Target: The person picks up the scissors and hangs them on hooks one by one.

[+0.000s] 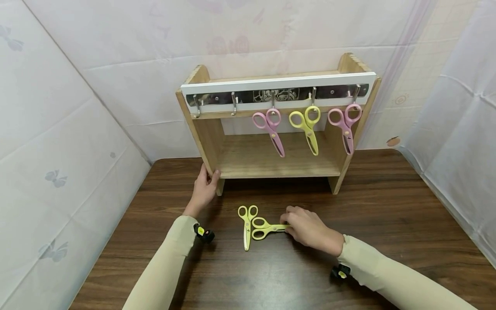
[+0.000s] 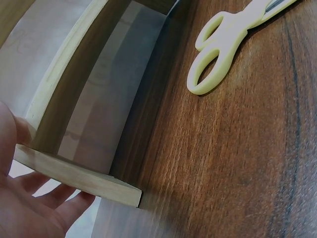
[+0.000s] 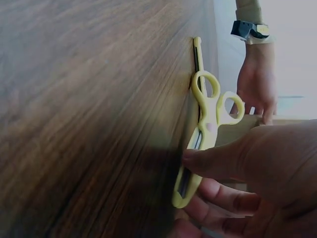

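Observation:
A small wooden shelf (image 1: 271,159) stands at the back of the table. My left hand (image 1: 203,189) holds the lower end of its left side panel (image 2: 84,178), thumb on one face and fingers behind the other. My right hand (image 1: 308,228) pinches yellow scissors (image 1: 261,228) by the blade end, thumb against the blades (image 3: 185,173) in the right wrist view. Their handle loops point left, toward a second pair of yellow scissors (image 1: 247,224) lying on the table. In the left wrist view, only part of a yellow pair (image 2: 223,49) shows.
Across the shelf's top front runs a white hook rail (image 1: 217,88) with several metal hooks. Pink scissors (image 1: 273,129), yellow scissors (image 1: 309,129) and more pink scissors (image 1: 346,129) hang from it. The two leftmost hooks (image 1: 234,103) are bare. Patterned white sheeting (image 1: 135,64) surrounds the brown table (image 1: 387,215).

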Tool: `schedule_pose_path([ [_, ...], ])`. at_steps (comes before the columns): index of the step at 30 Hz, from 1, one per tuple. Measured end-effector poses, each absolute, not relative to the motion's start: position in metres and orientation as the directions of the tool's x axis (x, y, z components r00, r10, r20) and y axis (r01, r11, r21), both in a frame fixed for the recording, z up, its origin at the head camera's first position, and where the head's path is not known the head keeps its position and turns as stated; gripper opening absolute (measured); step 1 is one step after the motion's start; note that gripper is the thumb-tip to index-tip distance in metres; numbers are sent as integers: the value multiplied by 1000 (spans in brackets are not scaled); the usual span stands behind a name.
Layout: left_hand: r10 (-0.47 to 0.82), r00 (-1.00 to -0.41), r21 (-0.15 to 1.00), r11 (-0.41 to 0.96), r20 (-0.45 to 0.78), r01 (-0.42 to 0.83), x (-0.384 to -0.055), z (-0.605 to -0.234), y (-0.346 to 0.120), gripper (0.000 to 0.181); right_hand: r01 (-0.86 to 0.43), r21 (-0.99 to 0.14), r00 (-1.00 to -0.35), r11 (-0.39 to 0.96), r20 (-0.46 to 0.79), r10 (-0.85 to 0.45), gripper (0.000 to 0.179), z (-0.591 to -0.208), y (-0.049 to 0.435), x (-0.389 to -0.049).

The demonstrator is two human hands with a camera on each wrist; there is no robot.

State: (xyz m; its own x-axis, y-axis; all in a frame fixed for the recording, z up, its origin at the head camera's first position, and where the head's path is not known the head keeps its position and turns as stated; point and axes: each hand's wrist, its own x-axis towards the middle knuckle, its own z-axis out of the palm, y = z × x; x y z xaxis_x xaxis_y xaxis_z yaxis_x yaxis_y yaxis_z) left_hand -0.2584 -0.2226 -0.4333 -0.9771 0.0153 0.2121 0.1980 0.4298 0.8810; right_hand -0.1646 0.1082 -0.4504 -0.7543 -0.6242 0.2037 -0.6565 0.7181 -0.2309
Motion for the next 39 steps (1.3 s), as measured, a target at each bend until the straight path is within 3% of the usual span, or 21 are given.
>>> schedule_pose_path([
  [17,15,-977,876,441,212,197,-257,-432,-221,53,-620,-270,-784,736,226,-578,16,-456,112,-172],
  [39,14,-976,867,458,215,197,-258,-432,-222,53,-647,-235,-760,725,269,-591,18,-452,112,-174],
])
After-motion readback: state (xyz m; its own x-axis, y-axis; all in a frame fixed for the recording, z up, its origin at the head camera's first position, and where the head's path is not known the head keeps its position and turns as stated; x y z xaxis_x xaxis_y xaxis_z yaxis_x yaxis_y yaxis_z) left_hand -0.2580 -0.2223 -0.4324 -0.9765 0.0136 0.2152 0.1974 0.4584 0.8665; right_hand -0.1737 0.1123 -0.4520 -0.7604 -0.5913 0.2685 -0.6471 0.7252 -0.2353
